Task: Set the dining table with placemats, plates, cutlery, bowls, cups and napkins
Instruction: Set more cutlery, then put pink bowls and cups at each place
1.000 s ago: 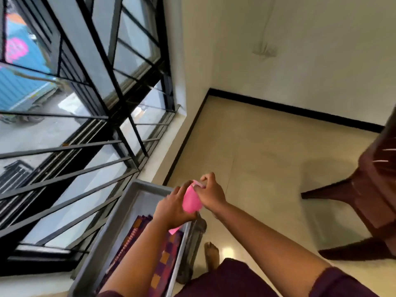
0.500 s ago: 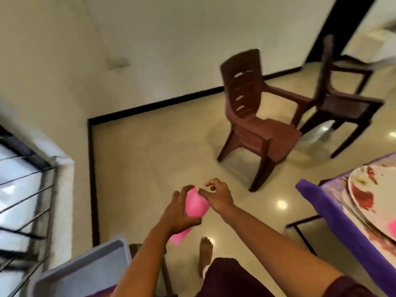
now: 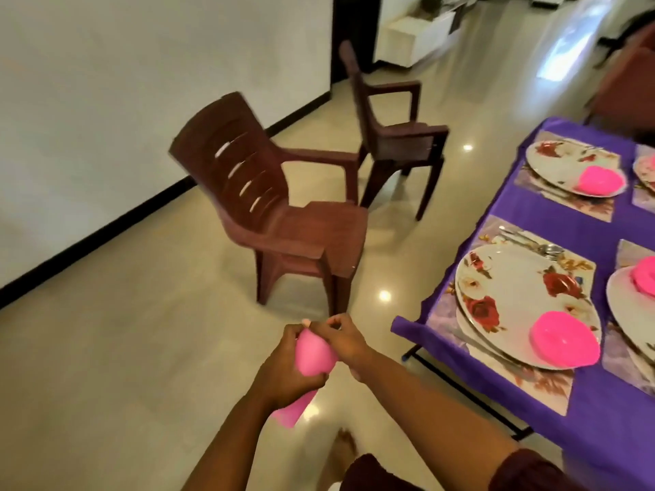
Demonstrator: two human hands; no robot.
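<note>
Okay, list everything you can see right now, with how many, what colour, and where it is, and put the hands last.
Cups: a stack, count unclear, pink, held in front of the person over the floor.
Bowls: three in view, pink, one on each plate at the right.
Plates: at least four, white with red flowers, on the placemats.
Placemats: at least four, floral, on the tablecloth.
Cutlery: silver, count unclear, beside the nearest plate.
Tablecloth: one, purple, over the table at right.
Chairs: two, brown, on the floor left of the table.
Cabinet: one, white, far end of the room.
Left hand: grips the cups.
Right hand: pinches the top cup.
</note>
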